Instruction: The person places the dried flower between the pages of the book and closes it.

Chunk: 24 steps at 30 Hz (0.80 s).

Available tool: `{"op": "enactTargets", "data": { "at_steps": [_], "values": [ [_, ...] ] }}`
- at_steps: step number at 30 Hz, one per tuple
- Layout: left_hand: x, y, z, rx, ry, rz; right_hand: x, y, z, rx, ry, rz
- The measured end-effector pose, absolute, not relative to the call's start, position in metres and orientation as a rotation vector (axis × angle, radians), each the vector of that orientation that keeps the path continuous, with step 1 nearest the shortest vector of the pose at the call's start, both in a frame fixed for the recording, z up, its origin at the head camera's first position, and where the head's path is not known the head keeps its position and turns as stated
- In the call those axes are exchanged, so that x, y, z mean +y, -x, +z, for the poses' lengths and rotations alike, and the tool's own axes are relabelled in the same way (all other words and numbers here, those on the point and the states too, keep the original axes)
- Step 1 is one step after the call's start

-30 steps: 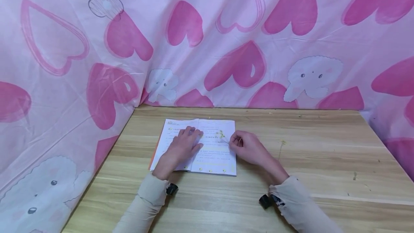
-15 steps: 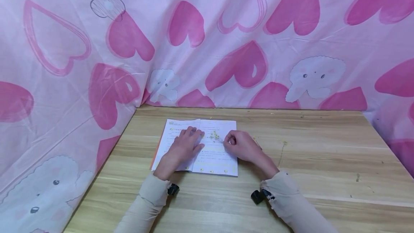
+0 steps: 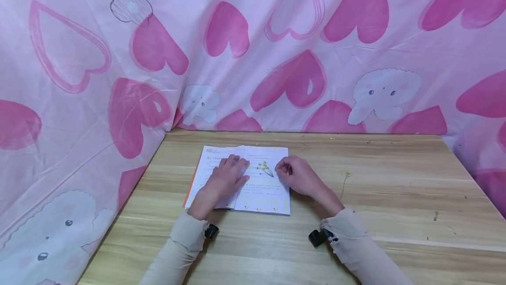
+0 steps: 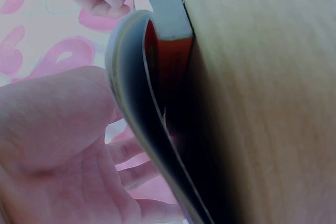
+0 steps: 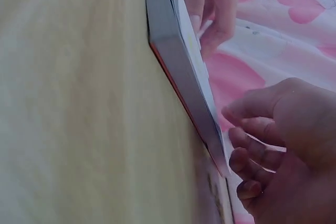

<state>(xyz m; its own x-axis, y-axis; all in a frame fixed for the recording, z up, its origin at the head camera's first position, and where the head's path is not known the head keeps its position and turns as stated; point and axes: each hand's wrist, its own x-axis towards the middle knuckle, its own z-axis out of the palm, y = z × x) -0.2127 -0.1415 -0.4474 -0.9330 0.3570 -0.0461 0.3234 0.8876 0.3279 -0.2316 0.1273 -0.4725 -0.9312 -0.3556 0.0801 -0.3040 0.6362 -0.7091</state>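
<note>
An open book (image 3: 262,195) with white printed pages lies on the wooden table. My left hand (image 3: 225,177) rests spread on its left page; in the left wrist view the palm (image 4: 58,140) faces the curved pages (image 4: 149,124). A thin sprig of small yellow flowers (image 3: 262,166) lies on the right page, its stem pointing toward my right hand (image 3: 298,177). That hand is just off the stem at the page's right edge, fingers loosely curled. In the right wrist view nothing shows between its fingers (image 5: 257,150).
Another thin yellow-flowered sprig (image 3: 347,175) lies on the table (image 3: 395,197) right of the book. Small dark bits are scattered farther right. A pink heart-patterned cloth (image 3: 276,70) hangs behind and at the left side.
My right hand brought the sprig leftward over the right page, then let go of its stem and drew back slightly up and right. The left hand stayed in place.
</note>
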Motion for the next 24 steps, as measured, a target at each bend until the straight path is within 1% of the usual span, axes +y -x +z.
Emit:
{"op": "enactTargets", "data": {
  "at_steps": [7, 11, 18, 21, 24],
  "values": [
    [-0.142, 0.212, -0.447, 2.961, -0.542, 0.457, 0.138, 0.233, -0.469, 2.903, 0.676, -0.959],
    [-0.142, 0.212, -0.448, 2.948, -0.520, 0.474, 0.140, 0.233, -0.471, 2.923, 0.656, -0.830],
    [-0.140, 0.211, -0.447, 2.984, -0.470, 0.443, 0.140, 0.233, -0.472, 2.944, 0.628, -0.748],
    [-0.134, 0.210, -0.447, 3.084, -0.506, 0.382, 0.139, 0.233, -0.472, 2.949, 0.616, -0.724],
    [-0.125, 0.208, -0.445, 3.170, -0.626, 0.307, 0.140, 0.232, -0.472, 2.950, 0.607, -0.709]
  ]
}}
